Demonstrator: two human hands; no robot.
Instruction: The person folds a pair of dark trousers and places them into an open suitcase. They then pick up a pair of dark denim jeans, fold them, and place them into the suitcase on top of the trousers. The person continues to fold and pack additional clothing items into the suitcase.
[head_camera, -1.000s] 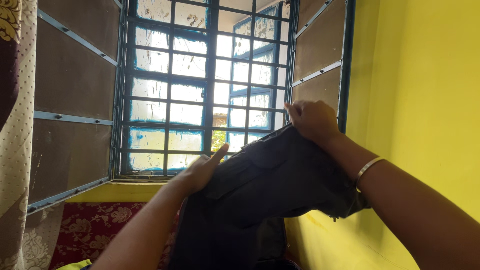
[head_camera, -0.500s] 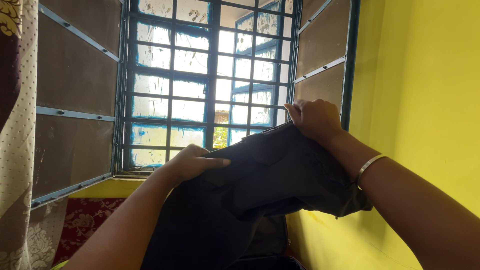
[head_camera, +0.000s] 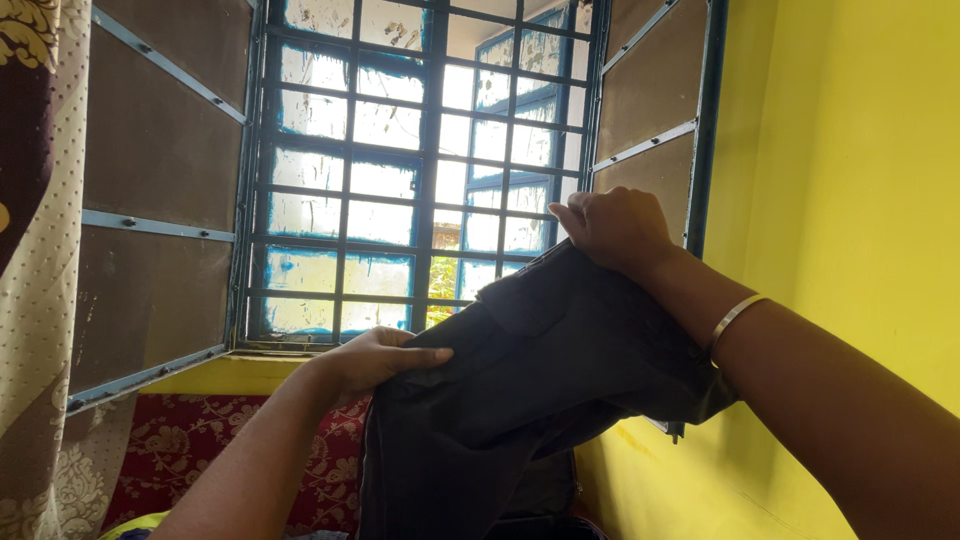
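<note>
While one dark garment (head_camera: 520, 390) hangs in front of the barred window (head_camera: 420, 170), two hands hold it up. At about two o'clock from the cloth's middle, the right hand (head_camera: 612, 228) has its fingers (head_camera: 585, 218) curled tight over the top edge, gripping the fabric. At about nine o'clock, the left hand (head_camera: 378, 355) pinches the garment's side edge, its fingers lying flat along the cloth with the thumb beneath. The garment stretches slantwise between the two grips and drops down past the lower frame edge. One thin metal bangle (head_camera: 733, 318) circles the right wrist. Two shutters stand open, one on each side of the window. At seven o'clock lies a red floral cloth (head_camera: 190, 460); at three o'clock stands a yellow wall (head_camera: 860, 180). One patterned curtain (head_camera: 35, 250) hangs at nine o'clock.
</note>
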